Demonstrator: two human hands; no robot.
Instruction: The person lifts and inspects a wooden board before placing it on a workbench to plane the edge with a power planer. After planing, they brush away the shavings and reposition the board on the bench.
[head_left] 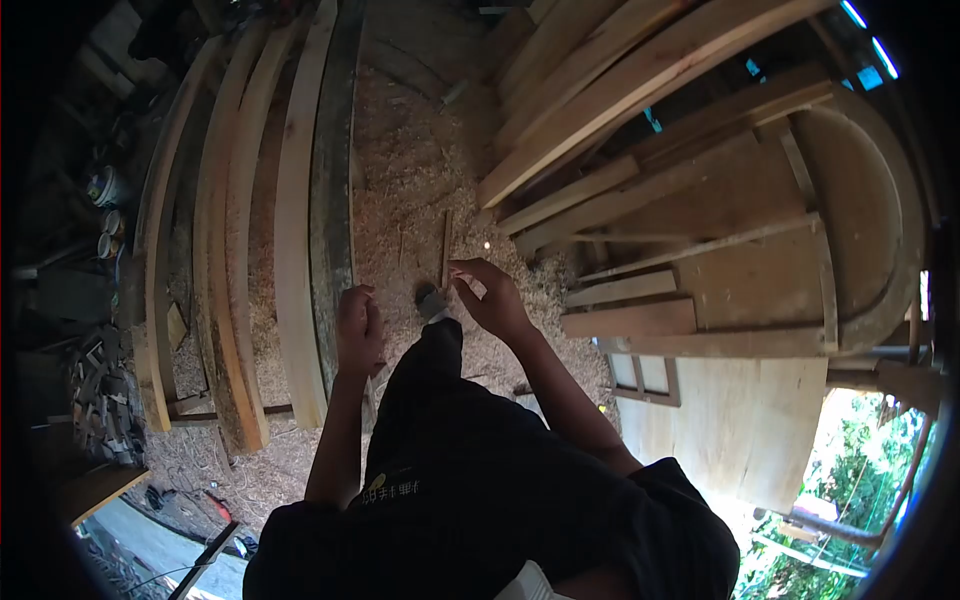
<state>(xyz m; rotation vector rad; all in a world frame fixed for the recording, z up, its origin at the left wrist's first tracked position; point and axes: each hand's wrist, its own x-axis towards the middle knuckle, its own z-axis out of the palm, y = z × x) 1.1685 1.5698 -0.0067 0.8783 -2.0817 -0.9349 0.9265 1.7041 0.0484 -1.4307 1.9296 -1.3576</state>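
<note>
My left hand (360, 328) hangs loosely curled beside the dark-edged plank (335, 170), overlapping its near edge in this view. Nothing shows between its fingers. Out in front of my body, my right hand (492, 300) has its thumb and fingers apart and bent. Its fingertips appear right by a thin wooden stick (446, 240), which overlaps the shavings-covered floor. One shoe (430, 300) shows below, between my two hands.
Long pale boards (300, 200) lie side by side at left. Stacked timber beams (640, 90) and a curved-top wooden panel (760, 240) stand at right. Wood shavings (410, 150) cover the floor. Offcuts (105, 390) are heaped at far left, and a plywood sheet (730, 420) is at lower right.
</note>
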